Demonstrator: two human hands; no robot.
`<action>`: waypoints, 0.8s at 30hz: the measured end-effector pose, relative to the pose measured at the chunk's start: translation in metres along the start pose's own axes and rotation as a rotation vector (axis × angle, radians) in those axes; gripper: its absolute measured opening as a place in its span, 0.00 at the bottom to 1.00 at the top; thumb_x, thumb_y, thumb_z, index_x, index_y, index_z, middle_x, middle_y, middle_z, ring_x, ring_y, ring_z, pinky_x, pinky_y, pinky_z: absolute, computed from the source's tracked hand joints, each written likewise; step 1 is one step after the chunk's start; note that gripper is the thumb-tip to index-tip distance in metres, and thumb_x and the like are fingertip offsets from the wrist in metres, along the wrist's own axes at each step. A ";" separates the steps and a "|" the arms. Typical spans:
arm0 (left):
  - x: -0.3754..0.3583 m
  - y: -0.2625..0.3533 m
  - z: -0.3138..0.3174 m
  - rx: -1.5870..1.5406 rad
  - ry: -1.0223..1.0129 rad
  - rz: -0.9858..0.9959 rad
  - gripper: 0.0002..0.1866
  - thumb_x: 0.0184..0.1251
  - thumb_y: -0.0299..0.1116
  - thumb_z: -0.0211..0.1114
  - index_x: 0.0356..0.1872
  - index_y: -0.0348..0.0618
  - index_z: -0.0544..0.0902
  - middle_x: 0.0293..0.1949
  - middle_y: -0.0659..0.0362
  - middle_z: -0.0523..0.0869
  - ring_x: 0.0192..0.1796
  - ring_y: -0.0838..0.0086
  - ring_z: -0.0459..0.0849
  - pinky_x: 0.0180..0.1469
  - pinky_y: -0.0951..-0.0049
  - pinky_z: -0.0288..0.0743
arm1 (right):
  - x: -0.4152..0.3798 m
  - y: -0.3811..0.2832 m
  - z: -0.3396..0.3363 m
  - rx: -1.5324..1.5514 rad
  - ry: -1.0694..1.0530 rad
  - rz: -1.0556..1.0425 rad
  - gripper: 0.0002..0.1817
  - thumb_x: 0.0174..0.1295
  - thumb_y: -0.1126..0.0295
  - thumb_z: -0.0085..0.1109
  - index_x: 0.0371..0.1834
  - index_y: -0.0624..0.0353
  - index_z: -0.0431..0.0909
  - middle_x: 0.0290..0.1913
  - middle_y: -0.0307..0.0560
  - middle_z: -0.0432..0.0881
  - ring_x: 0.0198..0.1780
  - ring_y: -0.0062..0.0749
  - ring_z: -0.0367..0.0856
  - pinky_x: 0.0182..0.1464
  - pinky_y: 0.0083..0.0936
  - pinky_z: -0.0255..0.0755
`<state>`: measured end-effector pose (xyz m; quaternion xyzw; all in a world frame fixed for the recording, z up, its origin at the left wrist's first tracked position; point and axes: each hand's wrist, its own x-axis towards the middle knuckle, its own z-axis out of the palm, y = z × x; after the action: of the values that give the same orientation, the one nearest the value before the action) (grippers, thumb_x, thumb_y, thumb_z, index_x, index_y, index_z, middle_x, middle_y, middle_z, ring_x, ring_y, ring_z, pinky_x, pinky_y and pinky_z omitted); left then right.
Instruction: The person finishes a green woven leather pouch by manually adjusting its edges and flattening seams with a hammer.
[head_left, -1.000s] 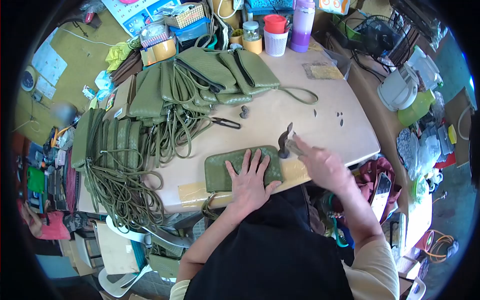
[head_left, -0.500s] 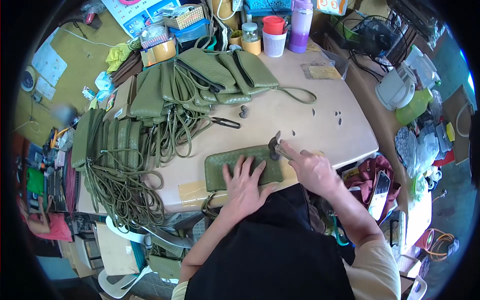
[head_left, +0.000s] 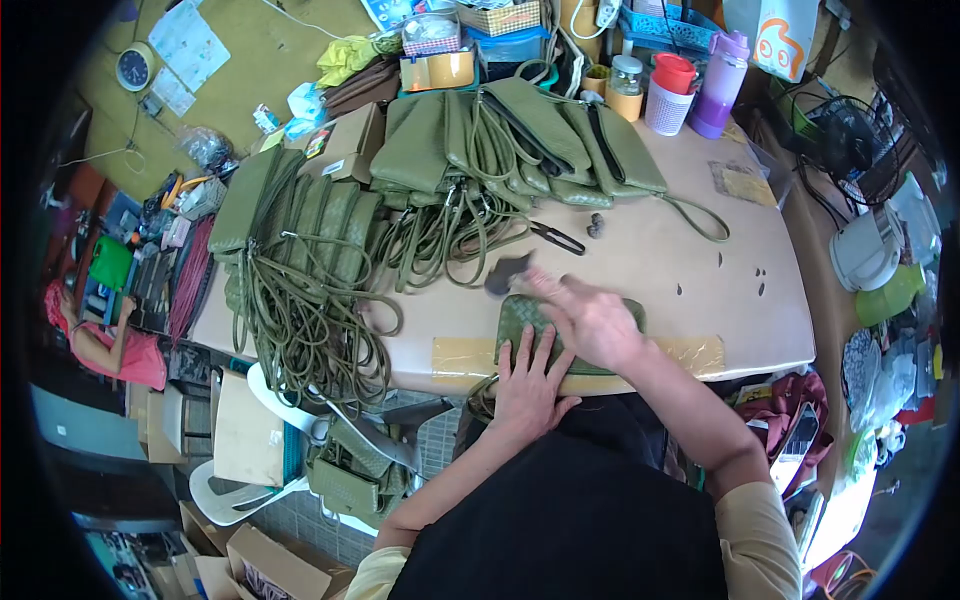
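A green woven-pattern pouch point(head_left: 520, 313) lies flat at the table's front edge. My left hand point(head_left: 530, 385) rests on its lower left part with fingers stretched out, pressing it flat. My right hand point(head_left: 600, 325) is closed round the handle of a hammer point(head_left: 508, 273), whose dark head is blurred and raised near the pouch's upper left corner. This hand and forearm cover much of the pouch's middle. Black thread snips point(head_left: 557, 238) lie beyond the hammer, beside a small dark lump point(head_left: 596, 226).
Stacked green pouches point(head_left: 420, 145) and a heap of straps point(head_left: 310, 320) fill the table's left and back. A purple bottle point(head_left: 718, 90) and a red-lidded cup point(head_left: 668, 100) stand at the back. Another person point(head_left: 115, 345) sits at far left.
The camera view has swung, shifting the table rightward in the picture. My right hand has carried the hammer from the pouch's upper right to its upper left. My left hand stays on the pouch.
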<state>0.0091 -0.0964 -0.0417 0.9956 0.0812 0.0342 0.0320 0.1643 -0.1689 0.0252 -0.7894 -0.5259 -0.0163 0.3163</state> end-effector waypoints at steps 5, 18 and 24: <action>0.002 0.001 0.000 0.005 0.041 0.000 0.45 0.52 0.65 0.64 0.73 0.62 0.63 0.70 0.52 0.63 0.74 0.51 0.56 0.71 0.42 0.46 | 0.047 -0.023 -0.016 -0.384 -0.430 0.065 0.34 0.62 0.69 0.55 0.73 0.39 0.59 0.38 0.55 0.81 0.37 0.52 0.85 0.39 0.39 0.82; 0.003 0.001 -0.006 -0.044 0.065 0.001 0.44 0.52 0.61 0.66 0.72 0.60 0.64 0.70 0.51 0.64 0.72 0.50 0.59 0.69 0.41 0.49 | -0.003 0.035 0.008 -0.141 -0.144 -0.149 0.33 0.63 0.69 0.55 0.72 0.36 0.60 0.36 0.56 0.82 0.35 0.52 0.85 0.36 0.42 0.81; 0.006 0.002 -0.012 -0.047 0.059 0.011 0.44 0.52 0.59 0.68 0.71 0.59 0.64 0.70 0.50 0.64 0.71 0.50 0.61 0.68 0.41 0.50 | -0.004 0.019 -0.055 -0.365 -0.362 0.182 0.31 0.65 0.69 0.51 0.73 0.38 0.60 0.39 0.59 0.83 0.42 0.50 0.85 0.41 0.41 0.81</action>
<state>0.0142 -0.0967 -0.0293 0.9935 0.0759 0.0658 0.0530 0.1955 -0.2049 0.0584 -0.8674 -0.4892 0.0589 0.0697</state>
